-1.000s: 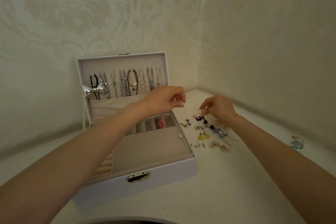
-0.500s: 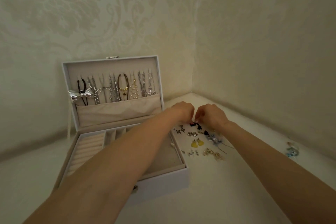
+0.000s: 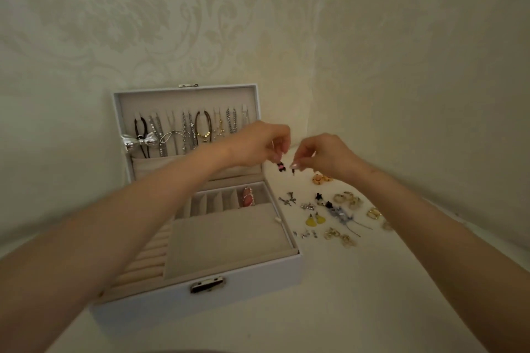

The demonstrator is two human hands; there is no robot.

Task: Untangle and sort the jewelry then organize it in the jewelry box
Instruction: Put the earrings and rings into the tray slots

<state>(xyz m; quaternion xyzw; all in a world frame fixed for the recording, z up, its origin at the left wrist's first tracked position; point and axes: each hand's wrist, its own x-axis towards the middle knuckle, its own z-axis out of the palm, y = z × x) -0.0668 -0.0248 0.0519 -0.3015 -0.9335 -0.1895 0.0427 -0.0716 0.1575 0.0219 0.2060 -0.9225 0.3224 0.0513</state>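
Pinching a small black-and-pink earring [image 3: 280,166] in the grip of the left hand [image 3: 258,143], thumb and fingertips pressed together on its top end. Pinching a tiny dark piece [image 3: 293,171] in the grip of the right hand [image 3: 324,153], between thumb and forefinger tip; too small to tell what kind. Both held in the air, close together yet apart, above the white worktop [image 3: 344,295] and just right of the open white jewelry box [image 3: 200,305].

Inside the upright lid [image 3: 186,96]: a row of hanging chain necklaces [image 3: 186,132], lower ends tucked into a beige pocket [image 3: 172,165], with a shiny silver bow [image 3: 140,141] at the left end. In the base: beige ring rolls [image 3: 146,258] on the left, a flat beige pad [image 3: 226,238] toward the front, narrow slots behind it, and a pink-red beaded item [image 3: 248,198] in the rear right compartment. On the front wall, a metal clasp [image 3: 207,285].

Spread on the worktop beside the box's right wall:
- silver bow-shaped studs [image 3: 286,199] nearest the box
- a yellow teardrop pair [image 3: 314,221]
- a blue-grey spray-shaped piece [image 3: 341,213]
- gold hoops [image 3: 348,199] farther right
- an orange-gold cluster [image 3: 321,179] under the right wrist

Behind it all, pale damask wallpaper [image 3: 200,23].
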